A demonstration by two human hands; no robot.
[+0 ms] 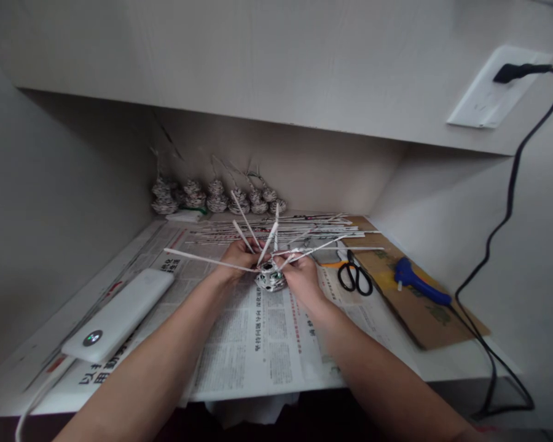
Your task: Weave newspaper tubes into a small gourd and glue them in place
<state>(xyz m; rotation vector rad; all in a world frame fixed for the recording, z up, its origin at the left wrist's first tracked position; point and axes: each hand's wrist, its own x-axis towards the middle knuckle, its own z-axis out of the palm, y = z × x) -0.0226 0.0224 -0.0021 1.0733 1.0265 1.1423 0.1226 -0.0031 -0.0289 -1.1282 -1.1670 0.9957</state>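
A small round piece woven from rolled newspaper strips [271, 281] is held between my two hands, above the newspaper sheet [230, 344]. Several paper sticks [207, 259] fan out from its top to the left, the right and upward. My left hand [239, 255] is closed at its left side, among the bases of the sticks. On the right side my right hand [301, 270] pinches it near a stick that slants to the right. Some fingertips are hidden behind the sticks and the woven piece.
Several gourd-shaped woven paper pieces [216, 199] line the back wall. Before them lies a pile of paper sticks [290, 230]. To the right are black-handled scissors [356, 279], cardboard [428, 322] and a blue glue gun [419, 282] with a cord. A white power bank [124, 313] lies left.
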